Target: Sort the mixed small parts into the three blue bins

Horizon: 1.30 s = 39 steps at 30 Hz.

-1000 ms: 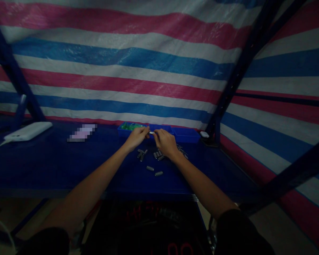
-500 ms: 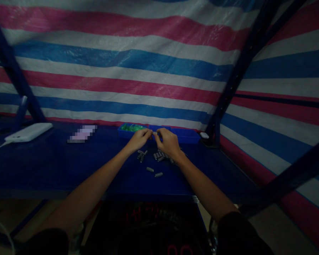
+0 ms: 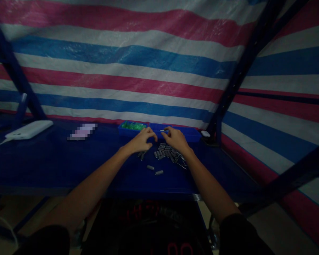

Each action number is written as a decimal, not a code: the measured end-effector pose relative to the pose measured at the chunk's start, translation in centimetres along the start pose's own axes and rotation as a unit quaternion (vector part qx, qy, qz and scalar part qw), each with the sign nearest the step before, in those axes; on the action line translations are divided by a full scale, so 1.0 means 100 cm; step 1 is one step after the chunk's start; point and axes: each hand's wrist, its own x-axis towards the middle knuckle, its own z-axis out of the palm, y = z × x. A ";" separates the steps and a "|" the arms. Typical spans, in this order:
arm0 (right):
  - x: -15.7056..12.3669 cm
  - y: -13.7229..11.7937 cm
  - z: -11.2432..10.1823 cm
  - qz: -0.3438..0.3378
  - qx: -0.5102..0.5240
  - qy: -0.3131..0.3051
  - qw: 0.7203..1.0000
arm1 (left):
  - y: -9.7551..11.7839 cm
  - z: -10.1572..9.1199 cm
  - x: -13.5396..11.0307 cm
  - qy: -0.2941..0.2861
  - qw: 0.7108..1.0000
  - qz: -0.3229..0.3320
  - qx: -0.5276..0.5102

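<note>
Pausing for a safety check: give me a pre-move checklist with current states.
1. Left hand free: ok, fingers apart, nothing visible between them.
2. Right hand gripping pale piece: cannot tell, too small.
3. Metal pieces in one pile: not ok, two lie apart nearer the front edge.
4. Middle bin in full view: not ok, right hand partly covers it.
5. Green bin upright: ok.

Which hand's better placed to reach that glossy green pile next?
Left hand, probably: it's nearer the glossy green pile and looks empty; the right hand has a small pale piece at its fingertips.
</note>
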 end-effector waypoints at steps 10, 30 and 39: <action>-0.001 0.003 0.015 -0.029 0.077 -0.055 0.995 | -0.004 0.006 -0.006 -0.235 0.970 -0.040 0.048; -0.004 -0.015 0.026 -0.212 0.111 -0.015 0.971 | -0.008 0.006 0.004 0.048 0.940 -0.157 -0.299; -0.006 -0.021 0.025 -0.227 0.127 0.035 0.965 | -0.004 0.006 0.004 0.058 0.908 -0.159 -0.383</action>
